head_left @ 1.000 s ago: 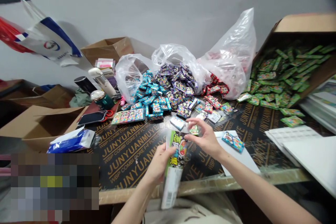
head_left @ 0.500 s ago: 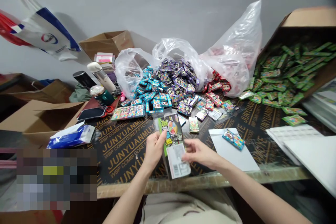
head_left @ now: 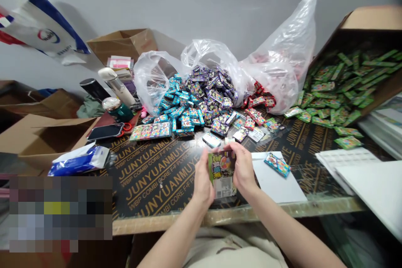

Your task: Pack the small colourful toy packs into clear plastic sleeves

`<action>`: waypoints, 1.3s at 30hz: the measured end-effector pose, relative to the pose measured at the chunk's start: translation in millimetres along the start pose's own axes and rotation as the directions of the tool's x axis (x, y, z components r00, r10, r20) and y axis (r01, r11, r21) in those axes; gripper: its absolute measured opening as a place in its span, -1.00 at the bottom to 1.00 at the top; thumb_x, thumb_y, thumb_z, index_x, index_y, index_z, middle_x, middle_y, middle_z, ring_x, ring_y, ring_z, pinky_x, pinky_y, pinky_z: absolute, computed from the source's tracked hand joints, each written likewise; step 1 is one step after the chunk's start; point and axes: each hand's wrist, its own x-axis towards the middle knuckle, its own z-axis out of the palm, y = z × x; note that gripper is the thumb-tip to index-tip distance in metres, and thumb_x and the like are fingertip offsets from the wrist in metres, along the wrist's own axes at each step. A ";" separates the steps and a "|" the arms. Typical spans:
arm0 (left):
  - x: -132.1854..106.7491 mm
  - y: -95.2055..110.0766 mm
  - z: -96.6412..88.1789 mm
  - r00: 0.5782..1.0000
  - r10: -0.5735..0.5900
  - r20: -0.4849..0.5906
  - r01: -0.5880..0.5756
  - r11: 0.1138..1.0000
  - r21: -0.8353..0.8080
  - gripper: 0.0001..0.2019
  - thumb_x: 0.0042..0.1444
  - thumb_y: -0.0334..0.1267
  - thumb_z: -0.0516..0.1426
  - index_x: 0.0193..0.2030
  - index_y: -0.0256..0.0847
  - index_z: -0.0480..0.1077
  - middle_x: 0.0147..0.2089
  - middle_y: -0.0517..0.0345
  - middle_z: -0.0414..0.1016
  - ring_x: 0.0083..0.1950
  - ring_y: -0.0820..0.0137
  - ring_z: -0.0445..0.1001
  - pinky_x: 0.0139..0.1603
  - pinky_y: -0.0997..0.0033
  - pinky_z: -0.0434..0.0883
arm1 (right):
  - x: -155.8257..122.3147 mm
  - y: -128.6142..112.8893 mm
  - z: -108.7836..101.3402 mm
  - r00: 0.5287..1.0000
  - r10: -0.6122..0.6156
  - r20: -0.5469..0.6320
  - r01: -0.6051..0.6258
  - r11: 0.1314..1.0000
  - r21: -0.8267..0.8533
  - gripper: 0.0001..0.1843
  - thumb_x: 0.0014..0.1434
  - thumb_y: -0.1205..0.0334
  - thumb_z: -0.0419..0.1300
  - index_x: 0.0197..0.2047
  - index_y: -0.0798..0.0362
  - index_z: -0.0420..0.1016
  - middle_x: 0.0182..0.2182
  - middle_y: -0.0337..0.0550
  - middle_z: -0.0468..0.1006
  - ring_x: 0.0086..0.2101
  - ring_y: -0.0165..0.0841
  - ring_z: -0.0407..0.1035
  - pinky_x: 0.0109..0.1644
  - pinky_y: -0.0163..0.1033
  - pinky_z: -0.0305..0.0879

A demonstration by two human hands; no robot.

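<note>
Between my two hands is a flat printed packet (head_left: pixel 223 171), dark with green along one side, a colourful picture and a white label at its lower end. My left hand (head_left: pixel 203 178) wraps its left edge, and my right hand (head_left: pixel 244 167) grips the right edge near the top. Just beyond them lie small boxes: a white-and-blue one (head_left: pixel 211 139) and a dark one (head_left: pixel 220 127). Farther back spreads a heap of purple boxes (head_left: pixel 213 88), with blue boxes (head_left: pixel 179 104) to its left and red boxes (head_left: pixel 256 115) to its right.
A blue box (head_left: pixel 277 164) rests on a white sheet (head_left: pixel 282 188) at the right. Green boxes (head_left: pixel 336 100) spill from a tipped carton (head_left: pixel 373 17). On the left are a phone (head_left: pixel 105 131), red scissors (head_left: pixel 127 128), a bottle (head_left: pixel 116 86) and a blue-white packet (head_left: pixel 80 159).
My left hand has shifted right along with the packet. My right hand has moved up from the label to the packet's upper right edge. The view has turned slightly.
</note>
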 end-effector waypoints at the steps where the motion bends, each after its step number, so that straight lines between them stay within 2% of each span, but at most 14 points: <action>1: 0.9 2.1 3.8 0.998 -0.020 -0.057 0.016 0.998 -0.058 -0.69 -0.01 -0.08 0.13 -0.27 -0.31 0.44 -0.28 0.07 0.54 -0.20 0.33 0.49 -0.10 0.35 0.35 | -3.2 -0.3 0.7 1.000 -0.007 0.013 0.007 1.000 0.022 -0.83 -0.01 0.19 0.15 -0.53 0.07 0.46 -0.56 -0.29 0.45 -0.48 -0.43 0.30 -0.33 -0.33 0.22; 4: 1.4 10.9 5.7 0.990 -0.104 -0.096 0.094 0.990 -0.103 -0.75 -0.07 -0.13 0.17 -0.45 -0.33 0.47 -0.41 0.09 0.55 -0.26 0.32 0.51 -0.14 0.36 0.37 | -11.4 -2.3 -3.2 0.995 0.029 0.091 -0.033 0.998 0.050 -0.88 -0.05 0.30 0.11 -0.53 0.06 0.46 -0.54 -0.30 0.47 -0.46 -0.42 0.32 -0.28 -0.32 0.23; 7: -0.4 20.9 1.4 0.991 -0.120 -0.065 0.119 0.993 -0.023 -0.79 -0.10 -0.19 0.18 -0.43 -0.34 0.50 -0.39 0.06 0.57 -0.24 0.30 0.51 -0.14 0.38 0.37 | -18.5 -5.0 -7.1 0.982 0.052 0.180 -0.062 0.997 0.048 -0.87 -0.03 0.33 0.10 -0.50 0.06 0.47 -0.50 -0.28 0.49 -0.42 -0.41 0.34 -0.24 -0.31 0.23; 11: -2.4 38.6 -4.6 0.995 -0.092 0.044 0.084 0.983 0.165 -0.81 -0.16 -0.38 0.18 -0.34 -0.31 0.52 -0.28 0.04 0.58 -0.20 0.31 0.51 -0.08 0.38 0.36 | -22.3 -5.9 -9.0 0.972 0.046 0.231 -0.061 0.996 0.060 -0.90 0.03 0.30 0.13 -0.39 0.03 0.49 -0.45 -0.26 0.51 -0.38 -0.41 0.36 -0.23 -0.31 0.24; 13: -6.0 49.6 -7.4 0.996 -0.010 0.084 -0.019 0.943 0.333 -0.79 -0.14 -0.38 0.19 -0.29 -0.27 0.52 -0.26 0.03 0.57 -0.21 0.30 0.52 -0.07 0.32 0.37 | -20.5 -6.1 -13.4 0.970 0.009 0.243 -0.010 1.000 0.006 -0.90 0.03 0.27 0.19 -0.33 0.01 0.51 -0.43 -0.25 0.52 -0.38 -0.40 0.37 -0.25 -0.29 0.26; 15: -12.7 59.6 -9.6 0.970 0.172 0.171 -0.239 0.795 0.558 -0.82 -0.12 -0.35 0.22 -0.30 -0.21 0.53 -0.27 0.03 0.57 -0.21 0.29 0.51 -0.06 0.29 0.37 | -17.9 -7.6 -21.3 0.954 -0.107 0.279 0.142 0.984 -0.110 -0.89 0.01 0.26 0.23 -0.32 -0.01 0.54 -0.41 -0.22 0.54 -0.35 -0.37 0.38 -0.24 -0.26 0.28; 17: -20.3 66.8 -10.7 0.887 0.314 0.338 -0.460 0.554 0.694 -0.84 -0.17 -0.31 0.27 -0.35 -0.16 0.55 -0.25 0.04 0.57 -0.20 0.28 0.50 -0.04 0.27 0.36 | -16.5 -11.1 -30.4 0.898 -0.234 0.372 0.329 0.919 -0.217 -0.88 0.00 0.26 0.24 -0.33 -0.04 0.57 -0.36 -0.18 0.56 -0.29 -0.31 0.40 -0.17 -0.20 0.30; 20: -26.2 73.0 -10.2 0.817 0.342 0.465 -0.572 0.375 0.729 -0.86 -0.18 -0.29 0.28 -0.38 -0.11 0.55 -0.27 0.06 0.57 -0.23 0.28 0.50 -0.09 0.28 0.38 | -17.8 -21.0 -39.2 0.828 -0.296 0.476 0.467 0.833 -0.295 -0.85 0.03 0.26 0.22 -0.29 -0.08 0.58 -0.29 -0.16 0.58 -0.21 -0.25 0.41 -0.05 -0.12 0.28; 25: -18.8 79.9 -5.7 0.941 0.167 0.294 -0.335 0.577 0.745 -0.89 -0.15 -0.27 0.26 -0.43 -0.20 0.54 -0.44 0.08 0.54 -0.42 0.32 0.48 -0.40 0.42 0.40 | -20.4 -41.5 -33.7 0.874 -0.116 0.472 0.329 0.856 -0.398 -0.86 0.00 0.21 0.23 -0.32 -0.02 0.58 -0.41 -0.16 0.58 -0.40 -0.31 0.43 -0.30 -0.20 0.37; 28: -16.2 82.4 -1.8 0.953 0.098 0.288 -0.287 0.603 0.745 -0.92 -0.16 -0.30 0.25 -0.47 -0.24 0.53 -0.49 0.08 0.51 -0.46 0.35 0.45 -0.45 0.45 0.37 | -18.3 -47.7 -29.2 0.861 0.025 0.507 0.210 0.892 -0.400 -0.85 -0.03 0.18 0.26 -0.38 0.06 0.56 -0.51 -0.19 0.55 -0.53 -0.40 0.37 -0.45 -0.30 0.33; 31: -20.5 83.3 1.9 0.908 0.162 0.386 -0.414 0.479 0.774 -0.94 -0.10 -0.35 0.19 -0.53 -0.23 0.50 -0.49 0.09 0.49 -0.43 0.36 0.45 -0.41 0.43 0.37 | -16.0 -49.3 -29.5 0.853 0.046 0.519 0.204 0.887 -0.413 -0.84 -0.03 0.17 0.25 -0.40 0.09 0.54 -0.51 -0.18 0.54 -0.53 -0.40 0.38 -0.46 -0.30 0.33; 34: -27.7 82.4 1.0 0.811 0.210 0.546 -0.584 0.248 0.773 -0.91 -0.06 -0.38 0.13 -0.48 -0.20 0.48 -0.39 0.07 0.50 -0.35 0.35 0.46 -0.31 0.40 0.38 | -16.0 -48.5 -34.6 0.832 0.006 0.554 0.275 0.864 -0.422 -0.86 0.02 0.18 0.22 -0.38 0.05 0.56 -0.44 -0.16 0.57 -0.45 -0.34 0.43 -0.37 -0.24 0.37; 37: -31.8 78.9 -6.0 0.715 0.192 0.672 -0.690 0.041 0.723 -0.86 0.00 -0.36 0.09 -0.33 -0.19 0.48 -0.28 0.03 0.50 -0.27 0.35 0.45 -0.23 0.37 0.39 | -18.3 -44.7 -43.2 0.773 -0.123 0.623 0.436 0.816 -0.380 -0.87 0.05 0.24 0.20 -0.32 -0.02 0.57 -0.33 -0.14 0.59 -0.30 -0.27 0.46 -0.18 -0.13 0.38; 39: -32.0 75.9 -11.6 0.685 0.156 0.711 -0.716 -0.033 0.697 -0.82 0.05 -0.36 0.06 -0.25 -0.17 0.47 -0.21 0.01 0.51 -0.22 0.34 0.46 -0.19 0.36 0.39 | -20.2 -40.6 -49.1 0.726 -0.213 0.654 0.531 0.778 -0.336 -0.83 0.06 0.29 0.19 -0.26 -0.05 0.57 -0.26 -0.13 0.58 -0.23 -0.25 0.45 -0.10 -0.09 0.36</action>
